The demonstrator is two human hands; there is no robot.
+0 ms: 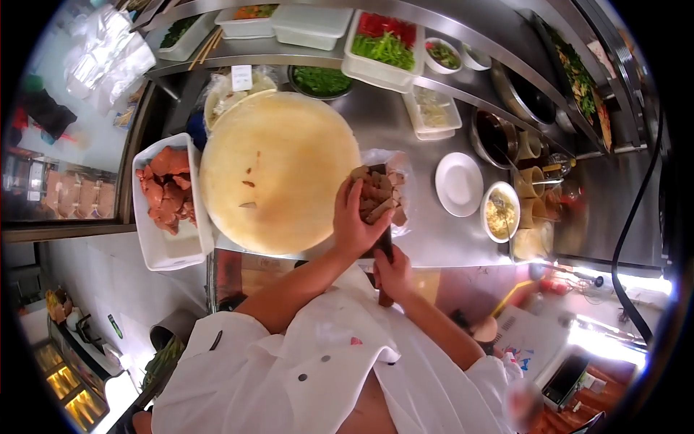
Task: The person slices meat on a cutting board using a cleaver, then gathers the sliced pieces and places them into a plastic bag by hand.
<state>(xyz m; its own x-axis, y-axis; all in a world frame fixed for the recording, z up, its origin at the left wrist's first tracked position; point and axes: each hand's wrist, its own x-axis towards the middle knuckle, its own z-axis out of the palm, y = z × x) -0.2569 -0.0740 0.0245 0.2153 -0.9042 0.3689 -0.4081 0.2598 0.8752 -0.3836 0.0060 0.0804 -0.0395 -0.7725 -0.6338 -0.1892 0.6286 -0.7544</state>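
My right hand (392,275) is closed round the handle of a cleaver (382,246), low at the counter's front edge. The dark blade shows only in part, beneath brownish-grey chopped meat pieces (376,199). Over those pieces curls my left hand (356,223), its fingers pressing them against the blade. More pieces lie in a clear plastic bag (402,217) just right of the round cutting board (289,159). A few scraps dot the board's pale surface. At its left, a white bin (173,249) holds reddish-brown pieces of meat (168,189).
A white plate (459,184) and a bowl of chopped yellowish food (500,211) stand to the right. Behind are a tub of pale slices (432,110) and a bowl of greens (319,81). An overhead shelf (303,56) carries vegetable containers. A black cable (627,242) hangs at far right.
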